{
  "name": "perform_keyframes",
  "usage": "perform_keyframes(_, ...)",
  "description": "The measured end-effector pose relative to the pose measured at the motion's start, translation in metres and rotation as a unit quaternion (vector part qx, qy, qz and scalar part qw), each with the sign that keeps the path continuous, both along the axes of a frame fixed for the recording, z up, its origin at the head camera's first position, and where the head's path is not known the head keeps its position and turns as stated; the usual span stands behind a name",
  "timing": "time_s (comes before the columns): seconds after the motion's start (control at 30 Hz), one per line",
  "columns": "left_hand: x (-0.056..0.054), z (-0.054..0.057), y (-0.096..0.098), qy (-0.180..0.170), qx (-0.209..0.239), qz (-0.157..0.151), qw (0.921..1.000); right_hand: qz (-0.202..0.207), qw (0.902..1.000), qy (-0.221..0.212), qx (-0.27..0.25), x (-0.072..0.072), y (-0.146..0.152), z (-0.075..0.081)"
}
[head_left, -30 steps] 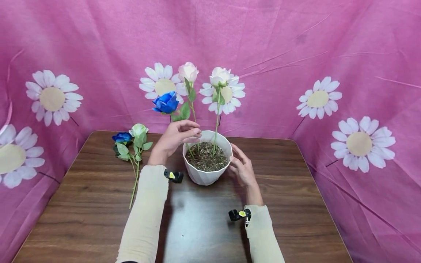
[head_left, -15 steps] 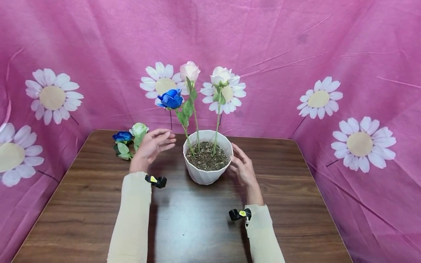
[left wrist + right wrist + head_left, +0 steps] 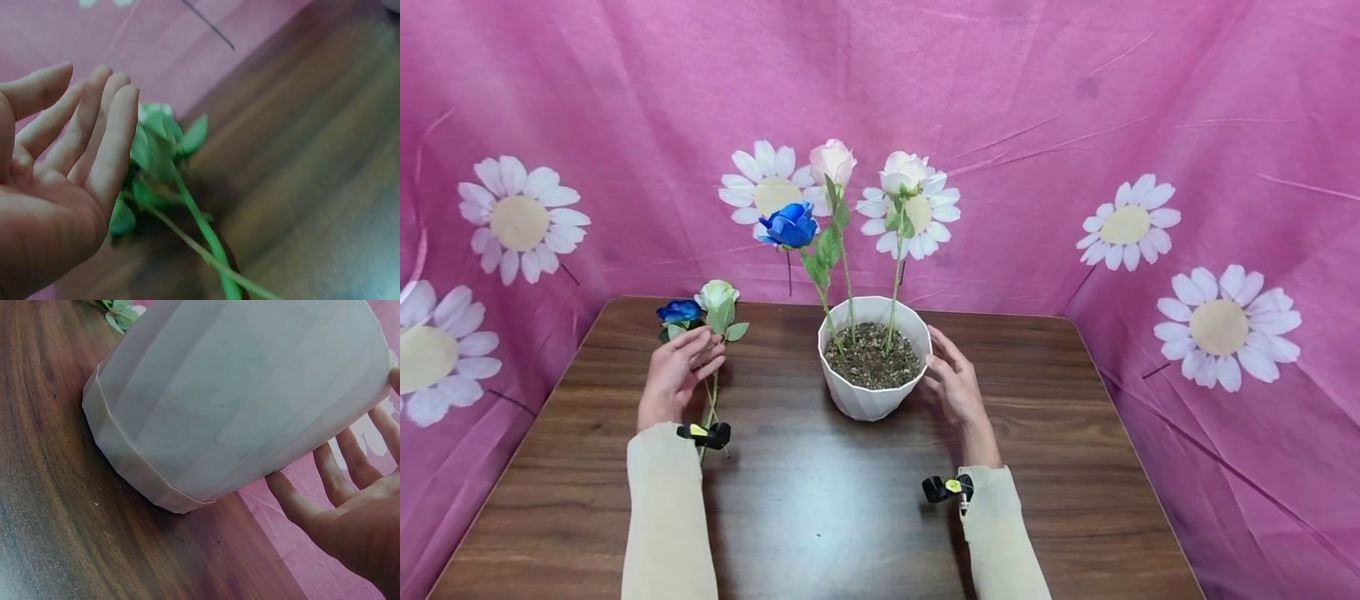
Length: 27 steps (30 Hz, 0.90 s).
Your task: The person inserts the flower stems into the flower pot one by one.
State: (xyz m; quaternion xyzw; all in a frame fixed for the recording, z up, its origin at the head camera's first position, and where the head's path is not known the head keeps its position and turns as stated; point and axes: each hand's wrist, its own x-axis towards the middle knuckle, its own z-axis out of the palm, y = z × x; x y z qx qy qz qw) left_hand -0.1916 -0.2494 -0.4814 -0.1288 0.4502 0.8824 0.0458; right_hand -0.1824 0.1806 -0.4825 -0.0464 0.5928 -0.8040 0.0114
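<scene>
My left hand (image 3: pixel 677 379) is over the two roses lying at the table's left, one blue (image 3: pixel 678 312) and one greenish white (image 3: pixel 716 294). In the left wrist view its fingers are extended with nothing between them, and the green stem (image 3: pixel 206 228) runs beside the palm. The fingertips of my right hand (image 3: pixel 957 387) touch the right side of a white faceted pot (image 3: pixel 231 394). Upright in the pot's soil (image 3: pixel 876 367) stand a blue rose (image 3: pixel 790 225), a pale pink rose (image 3: pixel 832 162) and a white rose (image 3: pixel 902 173).
The pot stands on a brown wood-grain table (image 3: pixel 1045 433). Pink cloth (image 3: pixel 1015 100) printed with large white daisies hangs behind and along both sides of it. A black camera (image 3: pixel 946 489) is strapped at the right wrist, another (image 3: pixel 706 435) at the left.
My left hand has come away from the potted blue rose and moved left to the lying roses. The blue rose now leans less to the left. My right hand stays at the pot.
</scene>
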Motion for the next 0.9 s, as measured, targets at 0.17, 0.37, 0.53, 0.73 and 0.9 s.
perform_keyframes(0.17,0.006,-0.016,-0.005,-0.069,-0.046,0.029,0.9961,-0.003,1.0,-0.006,0.001,0.0,0.001,-0.001)
perform_keyframes(0.37,0.006,-0.029,0.001,-0.104,-0.193,0.048,0.9745,-0.001,1.0,-0.008,0.0,-0.001,0.001,-0.003)
perform_keyframes(0.53,0.004,-0.036,0.005,-0.106,-0.349,0.061,0.929,-0.001,1.0,-0.008,-0.001,-0.001,0.0,-0.004)
perform_keyframes(0.73,0.005,-0.037,0.003,-0.096,-0.609,0.034,0.7868,0.001,1.0,-0.006,-0.001,-0.002,0.0,-0.004)
perform_keyframes(0.9,0.001,-0.033,0.004,-0.115,-0.633,0.001,0.7657,0.0,1.0,-0.004,0.0,-0.003,0.0,-0.003)
